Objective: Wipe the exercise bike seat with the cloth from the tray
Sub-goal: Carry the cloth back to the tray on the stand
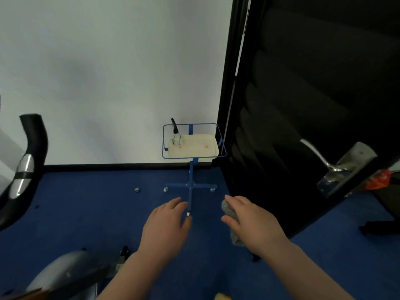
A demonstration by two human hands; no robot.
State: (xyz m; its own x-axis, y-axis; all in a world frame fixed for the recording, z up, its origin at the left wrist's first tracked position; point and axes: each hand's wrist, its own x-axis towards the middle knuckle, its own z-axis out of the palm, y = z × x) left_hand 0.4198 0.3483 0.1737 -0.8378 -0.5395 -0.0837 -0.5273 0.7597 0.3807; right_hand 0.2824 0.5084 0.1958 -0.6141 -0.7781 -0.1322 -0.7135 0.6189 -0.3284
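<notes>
My right hand (pixel 251 221) is closed around a grey cloth (pixel 229 210), which sticks out in front of the fingers and hangs below the palm. My left hand (pixel 167 224) hovers beside it, palm down, fingers apart, holding nothing. Ahead, against the white wall, a cream tray (pixel 194 150) sits on a blue wire stand (pixel 190 182); a small clear bottle with a black sprayer (pixel 175 135) stands on the tray's left end. The exercise bike's black and silver handlebar (pixel 26 167) curves up at the far left. Its grey body (pixel 62 273) shows at the bottom left. The seat is out of view.
Blue carpet covers the floor. A black open door (pixel 303 126) with a silver handle (pixel 320 156) stands on the right, close to the stand. A small castor-like piece (pixel 136 189) lies on the carpet left of the stand's cross base.
</notes>
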